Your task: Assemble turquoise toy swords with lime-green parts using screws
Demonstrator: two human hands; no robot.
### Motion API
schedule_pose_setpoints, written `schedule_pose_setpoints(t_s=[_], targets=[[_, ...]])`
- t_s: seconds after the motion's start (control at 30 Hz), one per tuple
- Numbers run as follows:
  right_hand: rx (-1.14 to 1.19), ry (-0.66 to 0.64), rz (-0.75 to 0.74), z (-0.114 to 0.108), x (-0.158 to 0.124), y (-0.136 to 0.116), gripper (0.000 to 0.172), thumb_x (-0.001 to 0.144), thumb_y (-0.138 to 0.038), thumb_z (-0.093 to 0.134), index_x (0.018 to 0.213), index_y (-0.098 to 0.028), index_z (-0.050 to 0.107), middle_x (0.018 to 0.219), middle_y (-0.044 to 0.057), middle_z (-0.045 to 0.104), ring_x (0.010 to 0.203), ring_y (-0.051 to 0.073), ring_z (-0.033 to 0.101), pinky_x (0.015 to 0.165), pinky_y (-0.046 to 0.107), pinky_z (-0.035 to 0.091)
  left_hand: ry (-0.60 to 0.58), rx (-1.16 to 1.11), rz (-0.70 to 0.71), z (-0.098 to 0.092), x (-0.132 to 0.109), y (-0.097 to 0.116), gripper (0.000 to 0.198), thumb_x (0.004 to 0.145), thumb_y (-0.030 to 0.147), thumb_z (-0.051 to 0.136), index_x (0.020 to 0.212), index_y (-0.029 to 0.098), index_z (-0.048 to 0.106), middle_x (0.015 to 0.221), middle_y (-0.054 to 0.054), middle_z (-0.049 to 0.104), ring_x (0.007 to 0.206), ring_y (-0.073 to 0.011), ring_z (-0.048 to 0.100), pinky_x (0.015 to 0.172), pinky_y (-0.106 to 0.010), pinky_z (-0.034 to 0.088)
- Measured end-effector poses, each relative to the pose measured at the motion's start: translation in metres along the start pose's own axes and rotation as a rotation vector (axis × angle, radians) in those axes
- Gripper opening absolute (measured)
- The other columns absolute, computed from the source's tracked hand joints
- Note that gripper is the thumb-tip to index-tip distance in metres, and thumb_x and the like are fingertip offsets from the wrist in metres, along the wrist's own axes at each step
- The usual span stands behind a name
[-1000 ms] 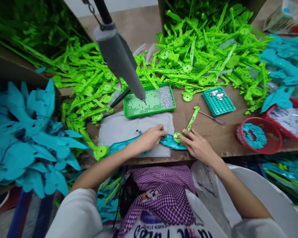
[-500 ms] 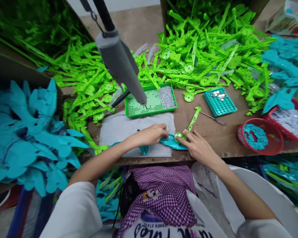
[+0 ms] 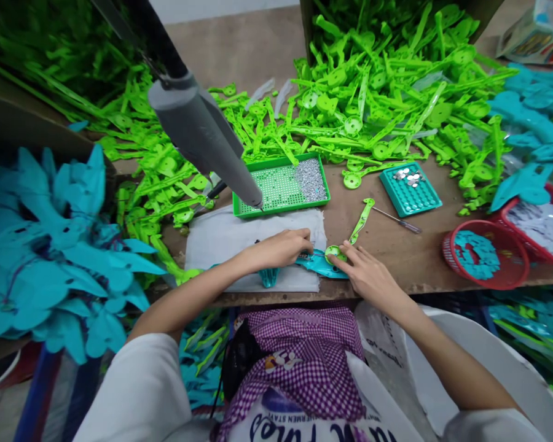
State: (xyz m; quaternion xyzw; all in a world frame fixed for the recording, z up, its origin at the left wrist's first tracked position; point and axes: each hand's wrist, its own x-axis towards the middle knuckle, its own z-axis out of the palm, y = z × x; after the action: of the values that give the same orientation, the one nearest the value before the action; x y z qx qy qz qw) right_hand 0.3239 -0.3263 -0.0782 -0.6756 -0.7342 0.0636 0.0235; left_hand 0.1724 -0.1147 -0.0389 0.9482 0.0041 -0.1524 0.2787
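Note:
My left hand (image 3: 280,248) lies curled over a teal plastic piece (image 3: 320,266) on a grey cloth (image 3: 221,236) near the table's front edge. My right hand (image 3: 367,275) pinches the round end of a green plastic arm (image 3: 358,224) that sits on the same teal piece. The green arm points away toward the back right. A grey hanging screwdriver (image 3: 203,138) dangles above the cloth, its tip over the green tray (image 3: 281,186).
The green tray holds small silver screws. A teal tray (image 3: 410,189) with metal discs and a thin tool (image 3: 395,219) lie to the right. Red baskets (image 3: 486,253) sit far right. Heaps of green parts (image 3: 373,92) fill the back; teal parts (image 3: 50,245) pile left.
The hanging screwdriver has swung left and slightly toward me. My left hand has shifted the teal piece a little; both hands stay on the parts.

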Motion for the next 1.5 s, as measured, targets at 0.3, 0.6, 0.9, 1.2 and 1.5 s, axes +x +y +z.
schedule_pose_setpoints(t_s=[0.3,0.6,0.9,1.2,1.5], targets=[[-0.013,-0.025,0.014,-0.009,0.005,-0.003,0.045,0.089,-0.008,0.044,0.132,-0.02,0.051,0.132,0.015,0.054,0.129,0.03,0.047,0.101,0.042,0.047,-0.091,0.073,0.016,-0.016,0.005,0.013,0.031,0.082,0.005,0.045,0.094,0.02,0.069,0.094,-0.005,0.057,0.075,-0.0131,0.053,0.068,-0.023,0.038],[-0.008,0.005,0.026,-0.006,0.004,-0.002,0.045,0.088,-0.008,0.043,0.131,-0.022,0.052,0.132,0.013,0.054,0.129,0.028,0.048,0.099,0.039,0.048,-0.197,0.172,0.057,-0.028,0.016,0.021,0.033,0.074,-0.004,0.047,0.082,0.018,0.071,0.088,-0.003,0.06,0.072,-0.0121,0.054,0.061,-0.023,0.035],[0.017,0.012,0.033,-0.005,0.003,-0.001,0.044,0.089,-0.01,0.044,0.13,-0.022,0.052,0.132,0.015,0.054,0.129,0.028,0.048,0.097,0.039,0.05,-0.178,0.277,0.138,-0.021,0.031,0.02,0.022,0.079,-0.001,0.051,0.067,0.014,0.062,0.079,-0.004,0.06,0.068,-0.0128,0.054,0.058,-0.025,0.033],[0.026,0.021,0.047,-0.006,0.002,-0.003,0.045,0.088,-0.009,0.044,0.13,-0.022,0.053,0.133,0.014,0.054,0.13,0.028,0.046,0.099,0.039,0.048,-0.101,0.235,0.237,-0.014,0.029,0.005,0.023,0.081,0.002,0.05,0.067,0.016,0.063,0.082,-0.004,0.059,0.075,-0.0141,0.051,0.063,-0.026,0.032],[0.224,0.085,0.069,0.001,-0.005,0.001,0.049,0.089,-0.007,0.04,0.134,-0.026,0.05,0.137,0.012,0.05,0.133,0.027,0.043,0.103,0.043,0.045,-0.015,0.199,0.059,-0.009,0.008,0.011,0.025,0.085,0.008,0.05,0.091,0.021,0.071,0.108,-0.007,0.061,0.107,-0.0217,0.05,0.089,-0.035,0.031]])
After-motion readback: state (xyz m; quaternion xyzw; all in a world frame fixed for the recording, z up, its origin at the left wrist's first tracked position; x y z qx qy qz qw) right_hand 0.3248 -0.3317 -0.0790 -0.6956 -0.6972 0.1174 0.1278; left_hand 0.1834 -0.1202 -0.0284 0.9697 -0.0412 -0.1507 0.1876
